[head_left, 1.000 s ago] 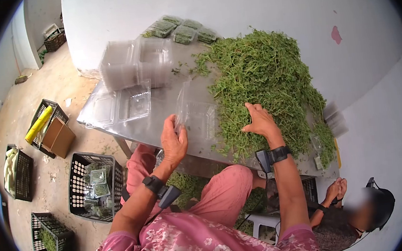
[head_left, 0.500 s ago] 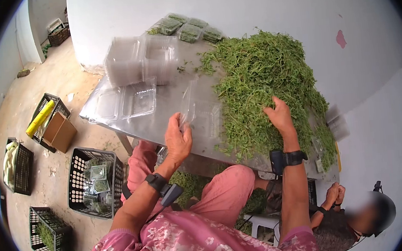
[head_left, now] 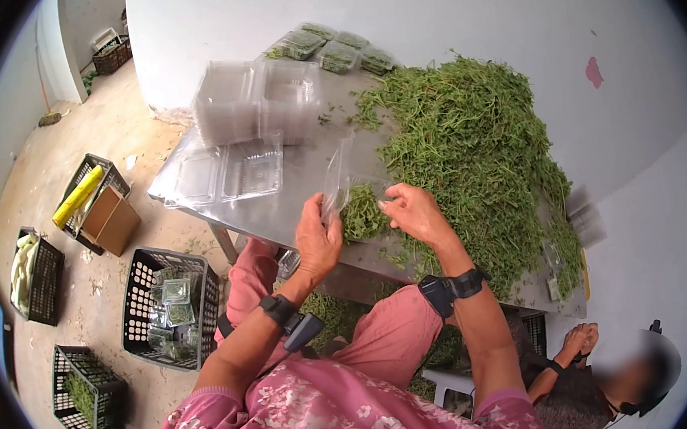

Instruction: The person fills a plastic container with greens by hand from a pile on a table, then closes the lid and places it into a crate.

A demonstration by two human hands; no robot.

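Note:
My left hand [head_left: 318, 237] grips the near left side of an open clear plastic clamshell box [head_left: 340, 172], its thin lid standing up beside my fingers. Inside the box lies a clump of leafy greens [head_left: 364, 215]. My right hand [head_left: 419, 214] is at the right side of this clump, fingers curled in on its stems; part of the grip is hidden. Just right of that hand rises a big heap of the same greens [head_left: 468, 138] on the metal table [head_left: 306, 160].
Stacked empty clamshells [head_left: 256, 99] and an open one [head_left: 250, 169] stand on the table's left. Filled boxes [head_left: 338, 56] lie at the back. A black crate [head_left: 168, 311] holding packed boxes is on the floor. Another person [head_left: 575, 382] sits at the lower right.
My right hand has moved left from the heap to the clamshell, bringing a clump of greens into it. My left hand stays at the box. The view has shifted slightly.

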